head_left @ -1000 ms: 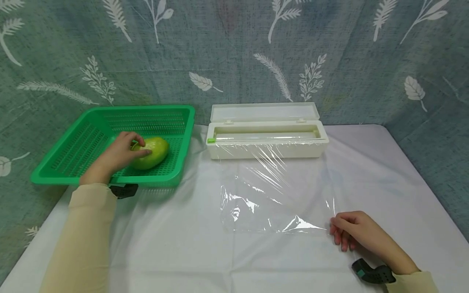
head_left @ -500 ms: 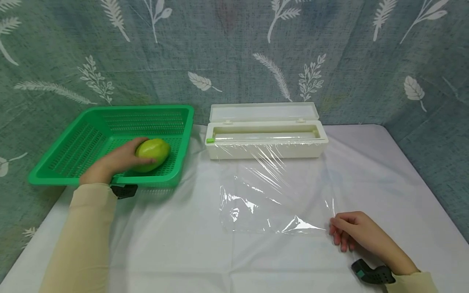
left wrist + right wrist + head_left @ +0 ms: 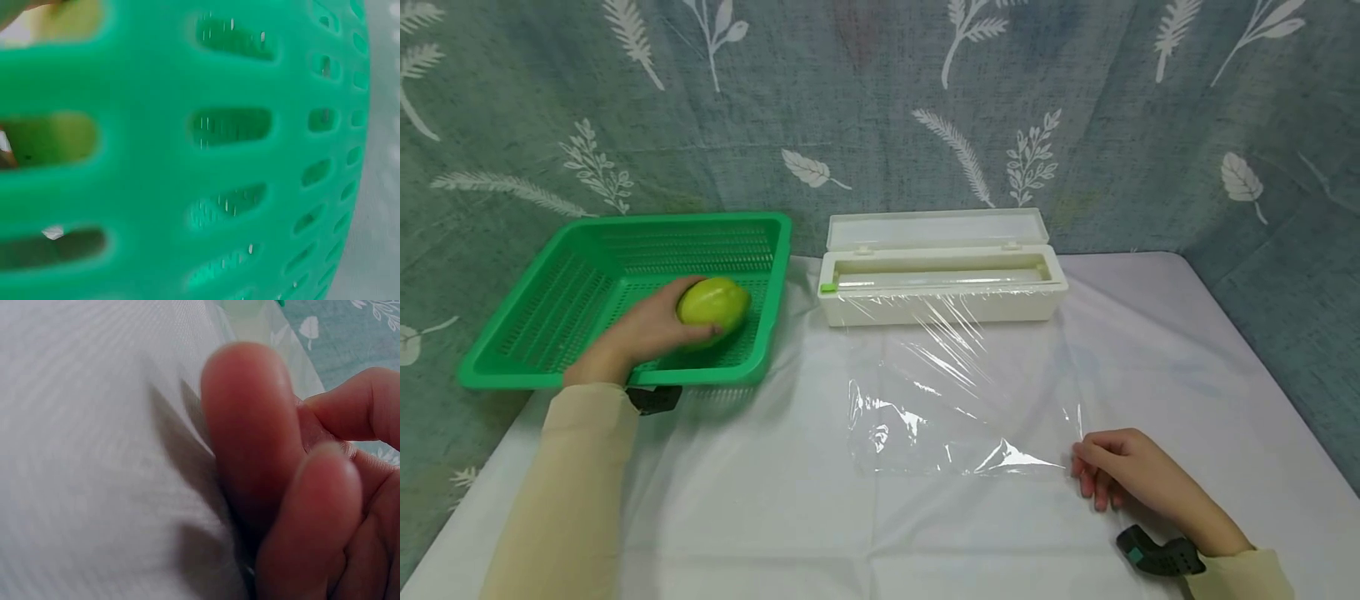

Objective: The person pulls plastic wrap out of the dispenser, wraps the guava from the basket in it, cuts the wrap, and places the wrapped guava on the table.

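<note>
Left hand (image 3: 651,327) gripped yellow-green fruit (image 3: 717,305), long axis unclear | right hand (image 3: 1131,467) pinched cling film (image 3: 940,417), running nearward from dispenser (image 3: 925,253) | basket (image 3: 715,373) walls surrounded fruit

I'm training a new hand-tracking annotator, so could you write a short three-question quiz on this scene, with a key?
1. Fill in the blank: the left hand grips the ____ in the basket.
2. True or false: the lid of the box stands open.
3. What does the right hand pinch? A: the basket. B: the film. C: the curtain.

Key: 1. fruit; 2. true; 3. B.
</note>
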The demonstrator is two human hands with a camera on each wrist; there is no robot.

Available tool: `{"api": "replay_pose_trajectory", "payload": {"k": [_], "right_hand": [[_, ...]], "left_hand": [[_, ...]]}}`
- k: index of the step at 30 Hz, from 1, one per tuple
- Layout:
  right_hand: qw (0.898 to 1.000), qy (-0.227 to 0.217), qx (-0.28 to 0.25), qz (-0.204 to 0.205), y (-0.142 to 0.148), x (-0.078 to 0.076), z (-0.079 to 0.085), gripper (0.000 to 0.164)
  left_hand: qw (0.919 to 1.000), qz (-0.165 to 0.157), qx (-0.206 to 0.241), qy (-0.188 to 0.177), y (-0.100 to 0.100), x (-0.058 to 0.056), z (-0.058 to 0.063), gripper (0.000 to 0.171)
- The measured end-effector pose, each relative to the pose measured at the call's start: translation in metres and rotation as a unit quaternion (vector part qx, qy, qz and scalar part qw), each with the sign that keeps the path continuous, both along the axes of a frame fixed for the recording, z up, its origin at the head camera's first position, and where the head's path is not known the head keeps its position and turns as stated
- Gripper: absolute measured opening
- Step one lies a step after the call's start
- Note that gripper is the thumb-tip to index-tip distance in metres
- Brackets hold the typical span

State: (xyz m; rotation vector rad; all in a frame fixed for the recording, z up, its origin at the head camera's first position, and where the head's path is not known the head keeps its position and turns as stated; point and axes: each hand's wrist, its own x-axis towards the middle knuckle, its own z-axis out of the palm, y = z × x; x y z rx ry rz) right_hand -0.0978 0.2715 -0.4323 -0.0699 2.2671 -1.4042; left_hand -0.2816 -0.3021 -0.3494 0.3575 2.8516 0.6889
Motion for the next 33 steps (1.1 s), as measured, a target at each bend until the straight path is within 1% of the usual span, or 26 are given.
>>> {"api": "replay_pose_trajectory", "payload": {"k": [2, 4, 7, 8, 10, 12, 15, 17, 20, 22, 23, 25, 27, 31, 33], "right_hand": [[1.000, -0.001, 0.001, -0.002, 0.000, 0.000, 0.000, 0.038], [1.000, 0.002, -0.001, -0.001, 0.000, 0.000, 0.000, 0.038], [1.000, 0.008, -0.002, 0.000, 0.001, 0.000, 0.001, 0.038], [1.000, 0.010, -0.002, 0.000, 0.001, 0.000, 0.001, 0.038], [1.000, 0.013, -0.002, -0.001, 0.001, 0.001, 0.002, 0.038], [1.000, 0.012, -0.001, -0.003, 0.001, 0.001, 0.003, 0.039], [1.000, 0.010, -0.003, -0.003, 0.000, 0.001, 0.003, 0.039], [1.000, 0.009, -0.003, -0.001, 0.000, 0.001, 0.002, 0.038], [1.000, 0.011, -0.001, 0.002, 0.000, 0.001, 0.002, 0.038], [1.000, 0.016, 0.001, 0.004, 0.000, 0.001, 0.003, 0.038], [1.000, 0.018, 0.001, 0.004, 0.000, 0.002, 0.003, 0.038], [1.000, 0.020, 0.001, 0.003, 0.000, 0.002, 0.002, 0.038], [1.000, 0.020, 0.000, 0.002, 0.000, 0.003, 0.002, 0.037], [1.000, 0.020, -0.002, -0.002, 0.001, 0.004, 0.001, 0.037], [1.000, 0.023, -0.003, -0.003, 0.001, 0.004, 0.001, 0.037]], "left_hand": [[0.9995, 0.002, 0.003, 0.030, 0.001, 0.001, 0.002, 0.085], [0.9974, 0.010, -0.001, 0.071, 0.003, 0.002, 0.004, 0.086], [0.9905, 0.038, 0.002, 0.132, 0.007, 0.007, 0.009, 0.087], [0.9877, 0.050, 0.008, 0.148, 0.009, 0.009, 0.011, 0.086], [0.9819, 0.069, 0.033, 0.173, 0.017, 0.013, 0.015, 0.085], [0.9766, 0.082, 0.061, 0.190, 0.026, 0.017, 0.020, 0.084], [0.9711, 0.092, 0.098, 0.197, 0.042, 0.027, 0.024, 0.083], [0.9685, 0.097, 0.123, 0.193, 0.051, 0.037, 0.026, 0.082], [0.9643, 0.098, 0.164, 0.183, 0.064, 0.052, 0.027, 0.081], [0.9611, 0.095, 0.189, 0.178, 0.072, 0.060, 0.028, 0.082], [0.9602, 0.093, 0.194, 0.178, 0.077, 0.063, 0.028, 0.082], [0.9585, 0.092, 0.202, 0.179, 0.085, 0.066, 0.029, 0.082], [0.9586, 0.089, 0.200, 0.182, 0.094, 0.068, 0.031, 0.083], [0.9604, 0.077, 0.187, 0.191, 0.109, 0.068, 0.034, 0.083], [0.9600, 0.066, 0.191, 0.194, 0.117, 0.066, 0.036, 0.083]]}}
